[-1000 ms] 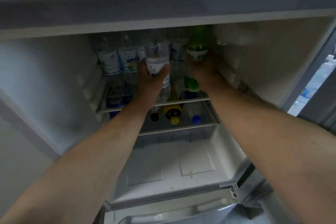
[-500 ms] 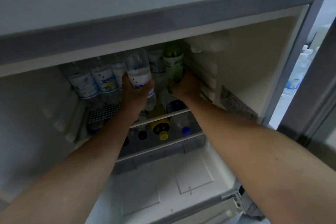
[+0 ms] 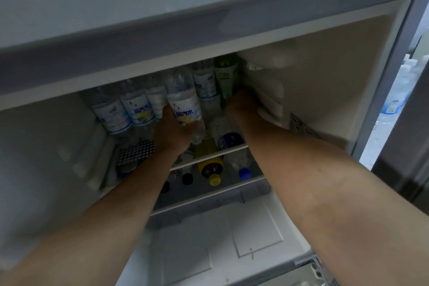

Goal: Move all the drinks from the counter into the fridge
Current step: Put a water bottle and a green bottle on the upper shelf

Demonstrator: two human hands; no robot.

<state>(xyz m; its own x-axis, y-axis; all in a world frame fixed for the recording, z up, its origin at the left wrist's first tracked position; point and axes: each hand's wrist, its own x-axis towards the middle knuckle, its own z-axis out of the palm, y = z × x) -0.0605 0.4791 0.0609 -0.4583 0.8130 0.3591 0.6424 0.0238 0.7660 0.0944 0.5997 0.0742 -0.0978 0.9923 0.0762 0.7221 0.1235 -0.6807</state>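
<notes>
my left hand (image 3: 173, 131) grips a water bottle (image 3: 184, 102), my right hand (image 3: 239, 104) the green bottle (image 3: 225, 76). both stand on the fridge shelf (image 3: 209, 158) among a row, so i judge we're well along; bench unseen.

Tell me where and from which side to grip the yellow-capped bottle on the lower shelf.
Grip the yellow-capped bottle by its neck just behind the cap, coming from the front. It lies on its side with the cap toward the door, and neighbouring bottles seem to crowd its flanks.

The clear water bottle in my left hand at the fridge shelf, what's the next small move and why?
Probably set the clear water bottle down upright beside the row and release your left hand. It is already level with the standing bottles, and your right hand is at the green bottle.
</notes>
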